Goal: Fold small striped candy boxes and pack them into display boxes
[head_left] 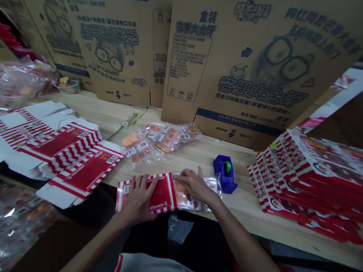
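Head view: my left hand loosely clasps the red box; right hand half-curled over clear packet, grip unclear.

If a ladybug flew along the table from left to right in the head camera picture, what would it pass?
Flat red-and-white cartons → the person's left hand → right hand → blue tape dispenser → striped red-and-white box pile.

The table bears packets, cartons, a tape dispenser.
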